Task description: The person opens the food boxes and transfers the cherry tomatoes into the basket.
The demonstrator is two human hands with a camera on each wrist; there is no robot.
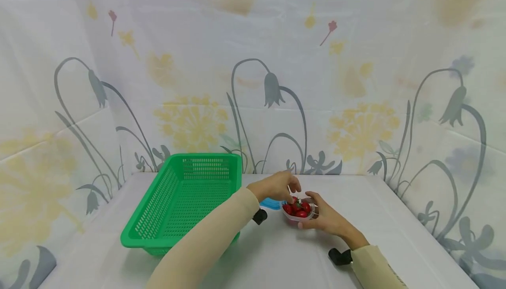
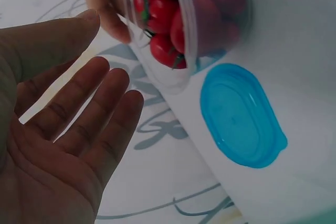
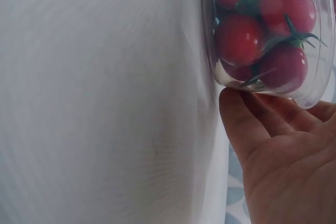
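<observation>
On the white table, a clear plastic container [image 1: 299,218] holds several red cherry tomatoes [image 1: 301,213] with green stems. My right hand [image 1: 327,219] grips its right side, thumb toward the near wall and fingers round the far side; the right wrist view shows the thumb [image 3: 239,121] against the wall. Over the container's left part hovers my left hand [image 1: 278,186], its loosely bent fingers pointing down at the tomatoes. Nothing is between those fingers [image 2: 89,114] in the left wrist view. A blue lid [image 2: 239,116] lies flat left of the container, partly hidden by the left hand in the head view.
A large green plastic basket [image 1: 132,240] stands on the table to the left, with my left forearm crossing its near right corner. A flower-printed curtain [image 1: 253,117] closes off the back and sides. Black wrist devices [image 1: 340,257] sit by both sleeves.
</observation>
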